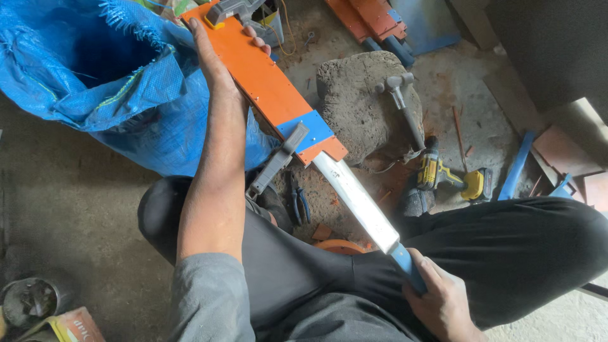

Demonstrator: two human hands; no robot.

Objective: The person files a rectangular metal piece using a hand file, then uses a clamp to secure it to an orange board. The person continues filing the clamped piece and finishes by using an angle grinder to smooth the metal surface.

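Observation:
My left hand (218, 54) reaches forward and grips the far end of a long orange metal plate (263, 82) that has a blue patch near its lower end. A grey bracket (277, 163) hangs off that plate's lower end. A white flat bar (354, 199) extends from the orange plate down to a blue handle, and my right hand (440, 297) is closed around that blue end above my lap. I am sitting on the floor in dark trousers.
A large blue woven sack (107, 76) lies at left. A rough stone block (361, 104) carries a hammer (405, 104). A yellow cordless drill (453, 177) and pliers (299, 202) lie on the dirty floor. More orange and blue panels (380, 19) sit beyond.

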